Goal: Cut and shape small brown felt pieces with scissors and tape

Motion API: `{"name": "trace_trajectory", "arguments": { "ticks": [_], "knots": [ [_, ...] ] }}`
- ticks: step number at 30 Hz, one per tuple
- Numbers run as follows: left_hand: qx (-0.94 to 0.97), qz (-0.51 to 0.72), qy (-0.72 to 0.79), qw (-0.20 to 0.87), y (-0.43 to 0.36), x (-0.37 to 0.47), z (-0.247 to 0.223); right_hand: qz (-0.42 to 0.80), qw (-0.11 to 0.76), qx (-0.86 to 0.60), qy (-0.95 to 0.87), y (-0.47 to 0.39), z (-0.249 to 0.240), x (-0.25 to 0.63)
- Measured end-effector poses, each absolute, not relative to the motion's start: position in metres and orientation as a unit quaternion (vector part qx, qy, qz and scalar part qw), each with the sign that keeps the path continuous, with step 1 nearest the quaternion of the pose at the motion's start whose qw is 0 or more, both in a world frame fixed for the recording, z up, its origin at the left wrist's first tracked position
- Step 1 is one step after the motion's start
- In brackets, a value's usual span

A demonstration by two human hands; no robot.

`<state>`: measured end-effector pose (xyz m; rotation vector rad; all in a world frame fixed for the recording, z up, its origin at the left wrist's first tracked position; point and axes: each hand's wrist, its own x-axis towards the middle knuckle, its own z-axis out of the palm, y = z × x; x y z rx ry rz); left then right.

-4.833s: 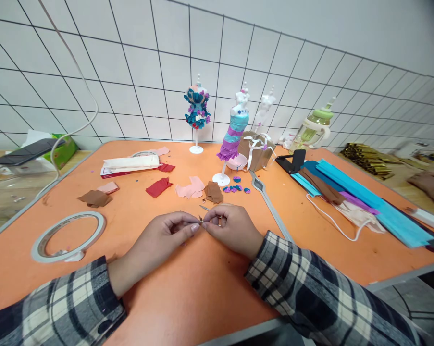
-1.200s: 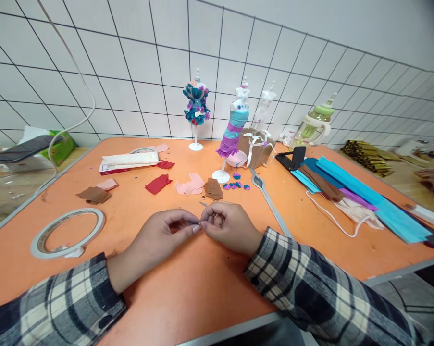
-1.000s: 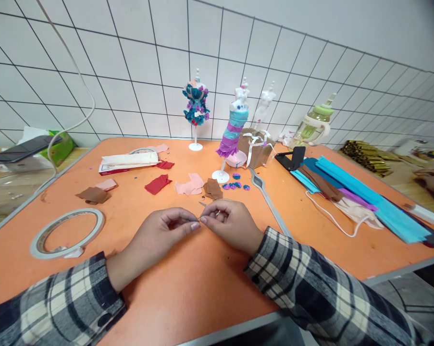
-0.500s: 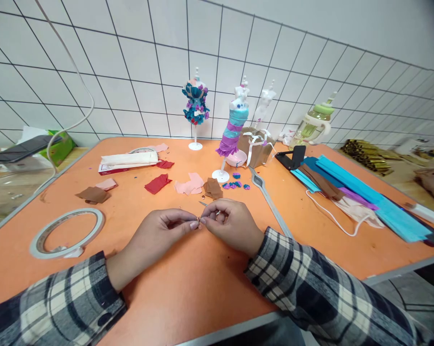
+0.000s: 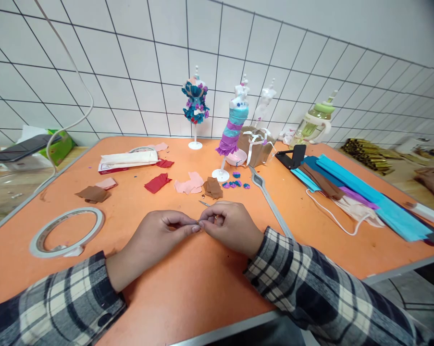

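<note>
My left hand and my right hand meet fingertip to fingertip over the orange table. Both are pinched on something tiny between them, too small to make out. Just beyond the fingers lie brown paper pieces and a pointed metal tip, partly hidden by my right hand. Pink paper and red paper are farther left. Several small blue-purple pieces lie near the base of a small dress form wrapped in blue and purple.
A tape roll lies left, below brown scraps. Another decorated form, a paper bag and a bottle stand at the back. Blue strips and a grey strap lie right.
The fingertips have shifted slightly, with my left thumb a little lower and the fingers still pinched together. Otherwise the table looks the same.
</note>
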<state>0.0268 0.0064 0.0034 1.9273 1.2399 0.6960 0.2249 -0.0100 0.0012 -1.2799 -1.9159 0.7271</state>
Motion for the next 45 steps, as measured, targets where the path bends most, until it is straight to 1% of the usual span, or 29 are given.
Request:
{"name": "trace_trajectory", "arguments": {
  "ticks": [4,7,9,11,18,21,23,27,32,41,45],
  "knots": [
    [0.755,0.27,0.483,0.352,0.0055,0.0279,0.0038,0.322,0.343,-0.5,-0.728,-0.0096,0.0001,0.2231],
    [0.739,0.277,0.469,0.396,0.0049,0.0296,0.0061,0.354,0.348,-0.506,-0.705,-0.0096,-0.0012,0.2218],
    [0.728,0.284,0.453,0.43,0.0048,0.0301,0.0075,0.359,0.353,-0.505,-0.701,-0.0098,-0.0014,0.2216],
    [0.726,0.287,0.444,0.441,0.0047,0.03,0.0083,0.358,0.353,-0.5,-0.705,-0.0097,-0.0012,0.2218],
    [0.734,0.288,0.485,0.379,0.0028,0.0309,0.0063,0.353,0.351,-0.487,-0.718,-0.0083,-0.0012,0.2234],
    [0.713,0.314,0.498,0.381,0.0019,0.0312,0.0066,0.347,0.36,-0.483,-0.719,-0.0079,-0.0013,0.2234],
    [0.714,0.33,0.49,0.376,0.0017,0.0308,0.0074,0.345,0.364,-0.48,-0.719,-0.0079,-0.0011,0.2234],
    [0.759,0.314,0.46,0.338,0.0022,0.0293,0.0085,0.344,0.365,-0.477,-0.721,-0.0083,-0.0005,0.2236],
    [0.713,0.316,0.481,0.4,0.0037,0.0298,0.0091,0.374,0.371,-0.494,-0.692,-0.0086,-0.0003,0.2223],
    [0.668,0.324,0.464,0.484,0.0053,0.0296,0.0066,0.44,0.366,-0.507,-0.644,-0.0095,0.0027,0.2209],
    [0.644,0.333,0.457,0.516,0.0074,0.0281,0.0038,0.509,0.339,-0.497,-0.616,-0.0095,0.0014,0.221]
  ]
}}
